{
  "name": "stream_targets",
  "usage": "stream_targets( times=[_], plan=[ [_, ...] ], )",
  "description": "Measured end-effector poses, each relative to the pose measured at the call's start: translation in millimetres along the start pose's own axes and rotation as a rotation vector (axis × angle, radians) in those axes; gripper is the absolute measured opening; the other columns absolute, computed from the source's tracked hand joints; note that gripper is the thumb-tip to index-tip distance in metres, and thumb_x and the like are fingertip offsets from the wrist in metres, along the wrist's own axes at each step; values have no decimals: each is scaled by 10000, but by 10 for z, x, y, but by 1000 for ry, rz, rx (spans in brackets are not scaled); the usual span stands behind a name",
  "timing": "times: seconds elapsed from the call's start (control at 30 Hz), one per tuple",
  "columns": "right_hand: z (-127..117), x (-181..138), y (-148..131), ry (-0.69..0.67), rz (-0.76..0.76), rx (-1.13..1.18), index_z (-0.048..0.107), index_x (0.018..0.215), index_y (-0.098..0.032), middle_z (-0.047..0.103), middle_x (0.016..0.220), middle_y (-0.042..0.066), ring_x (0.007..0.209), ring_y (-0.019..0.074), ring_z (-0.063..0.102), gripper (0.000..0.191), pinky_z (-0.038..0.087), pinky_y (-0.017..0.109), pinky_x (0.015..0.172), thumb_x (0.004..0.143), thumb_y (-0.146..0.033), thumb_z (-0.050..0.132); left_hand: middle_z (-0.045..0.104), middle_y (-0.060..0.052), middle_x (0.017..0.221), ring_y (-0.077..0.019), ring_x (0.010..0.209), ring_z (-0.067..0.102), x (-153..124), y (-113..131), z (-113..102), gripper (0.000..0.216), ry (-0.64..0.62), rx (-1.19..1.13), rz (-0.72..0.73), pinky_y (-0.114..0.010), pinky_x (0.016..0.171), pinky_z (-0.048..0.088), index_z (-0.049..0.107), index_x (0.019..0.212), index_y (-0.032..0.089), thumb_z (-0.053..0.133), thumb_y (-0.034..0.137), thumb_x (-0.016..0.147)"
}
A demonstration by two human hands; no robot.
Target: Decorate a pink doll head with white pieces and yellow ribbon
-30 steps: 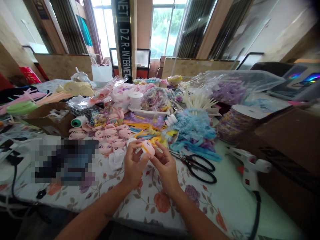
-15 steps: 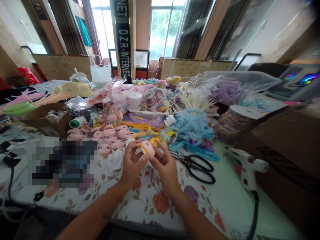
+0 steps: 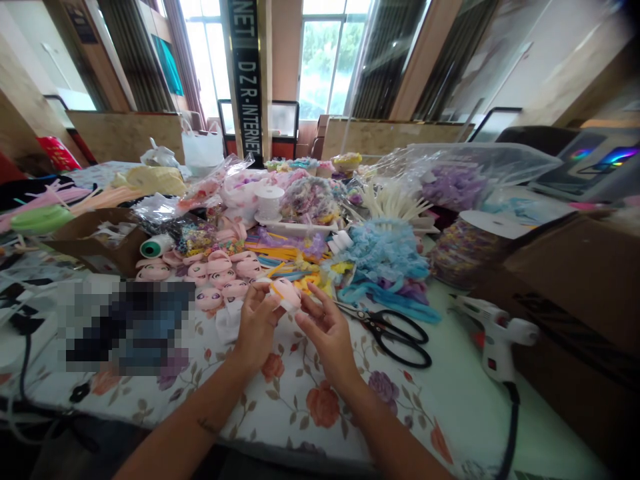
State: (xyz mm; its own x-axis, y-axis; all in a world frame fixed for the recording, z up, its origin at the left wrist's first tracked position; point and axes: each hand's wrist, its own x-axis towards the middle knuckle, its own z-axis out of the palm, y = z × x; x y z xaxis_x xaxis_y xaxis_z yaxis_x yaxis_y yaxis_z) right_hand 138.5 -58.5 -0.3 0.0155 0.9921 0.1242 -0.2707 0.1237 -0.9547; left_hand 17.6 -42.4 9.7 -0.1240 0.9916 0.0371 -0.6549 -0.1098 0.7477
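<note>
My left hand (image 3: 256, 330) pinches a small pink doll head (image 3: 287, 295) with a narrow yellow-orange strip across it, held above the flowered tablecloth. My right hand (image 3: 331, 337) is just to the right of the head, thumb and fingers apart; whether a fingertip touches it I cannot tell. More pink doll heads (image 3: 221, 278) with painted eyes lie in a cluster beyond my left hand. Yellow and blue ribbon strips (image 3: 287, 257) spread behind the head. Black-handled scissors (image 3: 395, 333) lie on the cloth right of my right hand.
A glue gun (image 3: 493, 333) with a dark cord lies at the right, beside a large cardboard box (image 3: 580, 287). Blue ruffled trim (image 3: 383, 250), a big spool (image 3: 470, 247) of coloured yarn and a small open carton (image 3: 95, 240) stand farther back. A pixelated patch covers the left.
The doll head has shifted slightly left and turned within my left hand. My right hand's fingers have moved off it and spread apart.
</note>
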Motion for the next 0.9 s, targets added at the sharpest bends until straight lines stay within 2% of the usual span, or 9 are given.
stream_targets(
  times=[0.13, 0.33, 0.5, 0.6, 0.67, 0.77, 0.9],
  plan=[
    [0, 3, 13, -22, -45, -55, 500, 1292, -257, 641, 1213, 89, 1195, 282, 536, 608, 384, 514, 1021, 728, -289, 725, 656, -17, 902, -153, 803, 634, 30, 18, -33, 126, -16, -95, -72, -273, 690, 523, 536, 829, 200, 603, 151, 734],
    [-1, 6, 9, -33, -92, -120, 521, 1271, -246, 611, 1255, 87, 1202, 273, 532, 573, 386, 484, 1031, 733, -269, 715, 687, -41, 883, -154, 771, 654, 60, 21, -33, 78, -10, -193, -162, -256, 672, 544, 564, 790, 167, 565, 112, 736],
    [-7, 11, -29, -37, -60, -141, 522, 1269, -250, 637, 1215, 98, 1082, 272, 609, 576, 505, 451, 884, 727, -303, 711, 693, -83, 859, -210, 822, 671, 128, 130, -37, 90, 96, -265, -237, -330, 727, 570, 587, 802, 135, 536, 103, 735],
    [-55, 40, -85, 80, -29, -79, 611, 1126, -207, 702, 1073, 102, 937, 243, 659, 441, 538, 382, 779, 714, -330, 712, 692, -91, 832, -224, 836, 670, 194, 271, -104, 125, 168, -340, -205, -391, 755, 574, 589, 838, 125, 488, 113, 765],
    [-124, 73, -126, 196, -30, -61, 663, 937, -173, 734, 851, 74, 763, 199, 665, 275, 529, 320, 689, 730, -352, 694, 690, -87, 819, -215, 822, 670, 238, 368, -165, 138, 219, -384, -162, -407, 758, 575, 585, 849, 123, 464, 121, 781],
    [-259, 126, -167, 335, -78, -66, 647, 725, -162, 643, 583, 2, 546, 124, 560, 216, 455, 247, 566, 759, -375, 667, 688, -86, 835, -206, 822, 667, 281, 467, -234, 133, 261, -419, -117, -403, 756, 579, 580, 854, 131, 466, 141, 788],
    [-412, 128, -175, 383, -109, -59, 644, 698, -169, 613, 570, -13, 541, 111, 510, 235, 409, 232, 554, 777, -390, 651, 682, -100, 840, -207, 813, 666, 293, 491, -250, 136, 272, -436, -135, -400, 739, 584, 580, 861, 126, 466, 159, 794]
  ],
)
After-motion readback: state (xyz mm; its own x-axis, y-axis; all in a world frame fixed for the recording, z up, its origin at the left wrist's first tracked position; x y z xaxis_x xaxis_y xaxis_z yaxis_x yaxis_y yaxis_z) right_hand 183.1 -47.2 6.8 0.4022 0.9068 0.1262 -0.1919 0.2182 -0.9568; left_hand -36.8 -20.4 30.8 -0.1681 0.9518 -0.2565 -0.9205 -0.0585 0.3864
